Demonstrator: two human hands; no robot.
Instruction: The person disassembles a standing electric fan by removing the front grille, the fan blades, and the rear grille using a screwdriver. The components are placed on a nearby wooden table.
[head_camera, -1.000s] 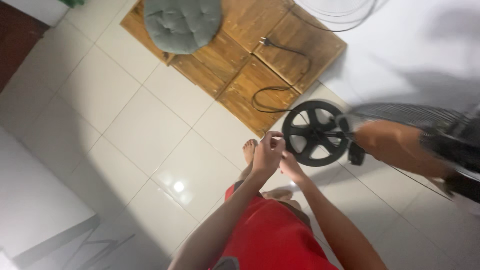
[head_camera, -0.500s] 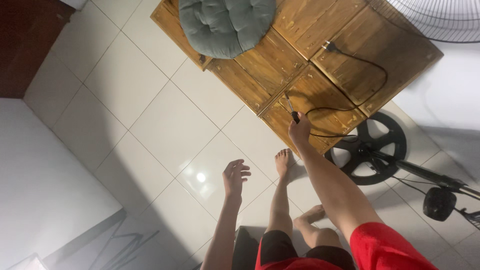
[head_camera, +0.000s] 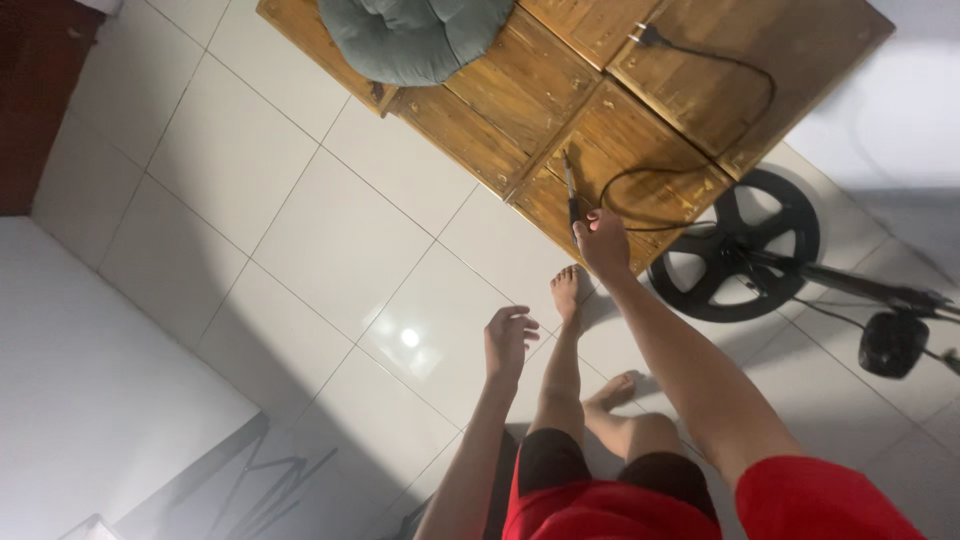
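Note:
My right hand (head_camera: 603, 243) reaches out to the near edge of a low wooden table (head_camera: 470, 120). Its fingertips are closed on the dark handle of a screwdriver (head_camera: 571, 190), which lies flat on the tabletop with its tip pointing away from me. My left hand (head_camera: 508, 340) hangs over the white floor tiles near my bare feet, fingers spread, holding nothing. A black power cord (head_camera: 725, 70) loops across the table just right of the screwdriver.
A grey round cushion (head_camera: 415, 35) sits on the table's far left. To the right on the floor lies a black fan stand with its round spoked base (head_camera: 735, 245) and motor housing (head_camera: 893, 343). Dark wooden furniture (head_camera: 40, 100) stands at the upper left.
One second ago both hands were together by the fan base. Since then the right hand carried the screwdriver to the table and lowered it flat; the left hand came away open.

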